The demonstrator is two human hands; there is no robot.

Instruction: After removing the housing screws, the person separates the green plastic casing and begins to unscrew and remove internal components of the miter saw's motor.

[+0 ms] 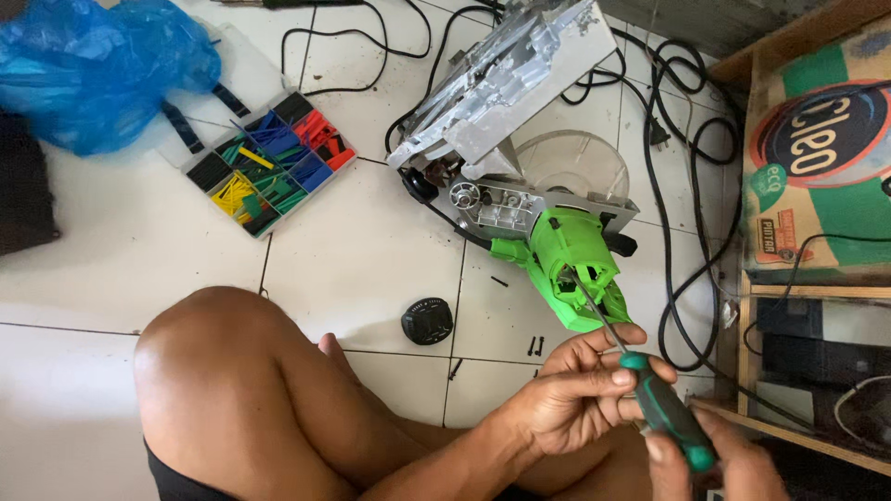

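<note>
Head view: a person sits on a white tiled floor [111, 269] and looks down past a bent knee [218, 362] at both hands.
Far left: a crumpled blue plastic bag [97, 70] lies on the tiles, near a flat organiser tray [269, 162] whose compartments hold short tube pieces in black, blue, red, green and yellow.
Centre, near: a small round black cap [427, 321] lies alone on a tile – a few loose black screws [535, 346] lie just to its right.
Centre, far: a circular saw [529, 148] lies on its side, grey metal base plate tilted up, clear blade guard to its right; its bright green motor housing [575, 269] is open and points toward the person.
Left hand [575, 390]: fingers curled together around the screwdriver's shaft just above the handle, thumb pressed on top.
Screwdriver [664, 408]: green and black handle low at the near right, thin metal shaft slanting up and left, its tip at the open green housing.
Right hand [715, 468]: mostly cut off by the near edge – it is closed on the butt of the handle.
Right: black power cables [691, 195] loop over the tiles beside the saw.
Far right: a printed cardboard box [821, 158] rests on a wooden shelf frame [742, 362].
</note>
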